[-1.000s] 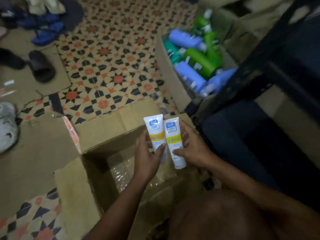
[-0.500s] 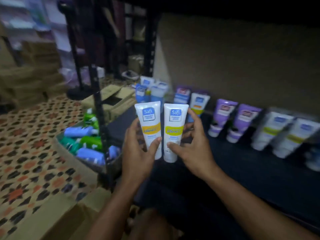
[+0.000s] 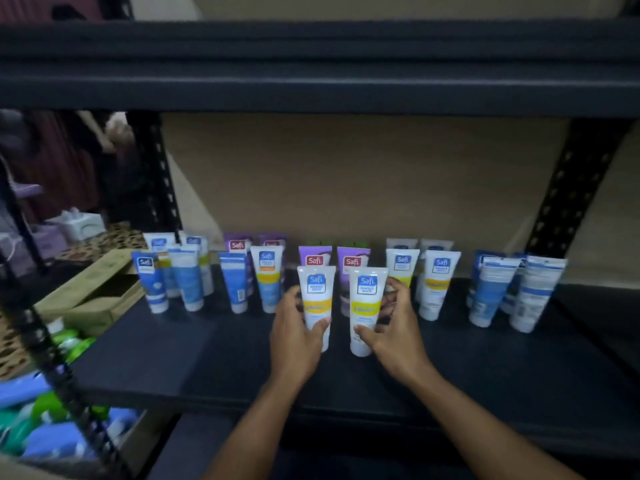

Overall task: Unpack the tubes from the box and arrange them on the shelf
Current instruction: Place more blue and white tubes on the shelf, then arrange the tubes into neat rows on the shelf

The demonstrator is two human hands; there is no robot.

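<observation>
Now the left tube point(image 3: 316, 299) and right tube point(image 3: 367, 306), held over the box a second ago, stand cap-down at the dark shelf point(image 3: 207, 358), just before the purple tubes point(image 3: 351, 263). The left hand point(image 3: 294, 336) and right hand point(image 3: 394, 327) each keep fingers point(image 3: 320, 323) curled round one; placement seems nearly done. Both are white, glossy, soft-looking plastic with flat-crimped tops and round caps; the shelf is matte.

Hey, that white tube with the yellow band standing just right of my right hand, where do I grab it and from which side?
Probably pinch the white tube at its yellow band, coming from the front: it stands cap-down, flat crimped end up, another tube close behind it, open shelf board in front.
</observation>
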